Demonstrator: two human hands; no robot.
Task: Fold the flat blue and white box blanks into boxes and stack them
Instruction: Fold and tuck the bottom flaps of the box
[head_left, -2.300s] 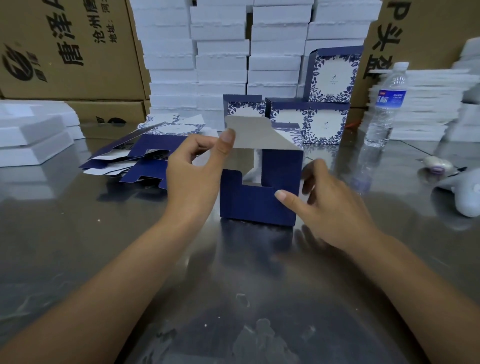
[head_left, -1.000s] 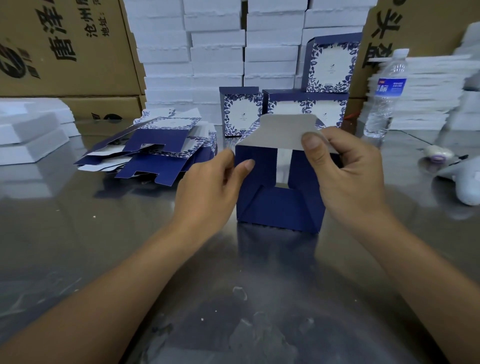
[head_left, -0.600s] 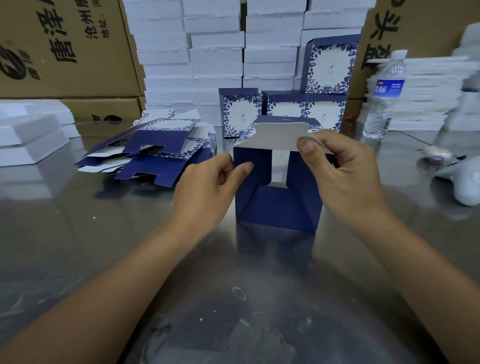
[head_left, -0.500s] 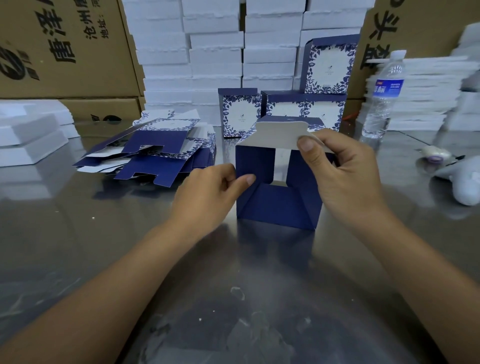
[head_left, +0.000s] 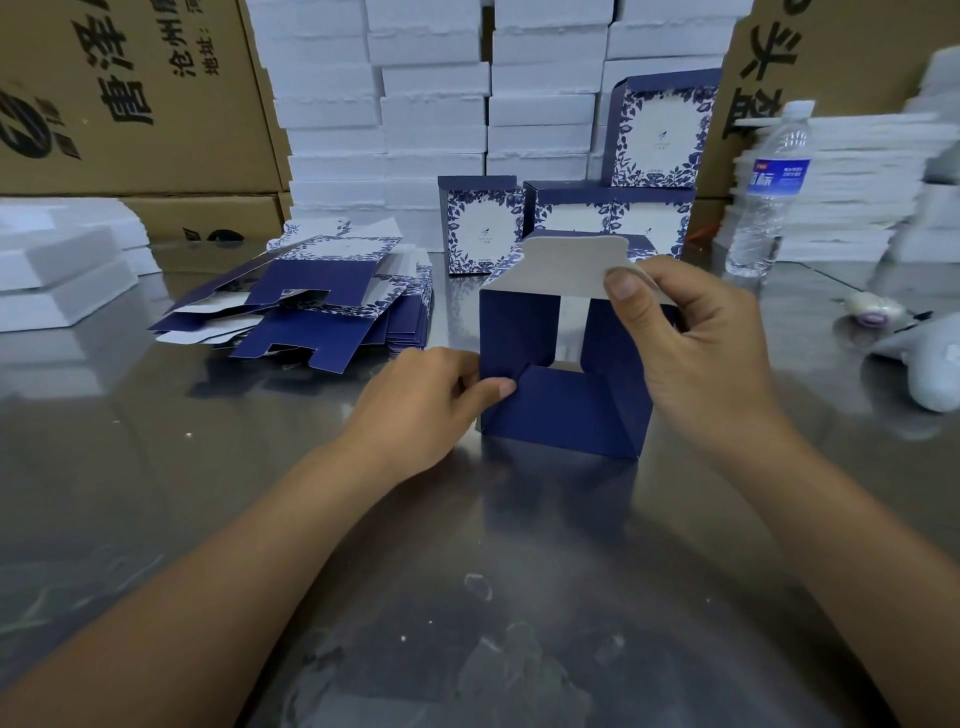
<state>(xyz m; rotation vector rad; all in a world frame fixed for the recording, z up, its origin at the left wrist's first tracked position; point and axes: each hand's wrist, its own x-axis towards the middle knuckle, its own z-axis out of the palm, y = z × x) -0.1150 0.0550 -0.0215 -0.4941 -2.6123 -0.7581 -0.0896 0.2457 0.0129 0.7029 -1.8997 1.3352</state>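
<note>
Centre of shiny metal table (head_left: 156, 467): half-folded navy cardboard box (head_left: 561, 415), upright. Right hand (head_left: 696, 343) pinches its grey top flap; left hand (head_left: 421, 405) pinches lower-left side flap.

**Q:** Where is the left hand (head_left: 421, 400)?
**A:** Low, at the end of a bare forearm reaching in from the lower left, wrist straight. The fingers are curled under the palm. The thumb (head_left: 498, 387) stretches right, its tip pressed on the box (head_left: 561, 415), pinching its near left edge.
**Q:** And the right hand (head_left: 696, 353)?
**A:** Higher, on a forearm rising from the lower right, with the back of the hand to the camera. Its thumb (head_left: 623, 286) points up and left, nail showing, and pinches the flap (head_left: 561, 265) against fingers hidden behind it.
**Q:** Do the hands touch?
**A:** No. They are apart, with the box between them.
</note>
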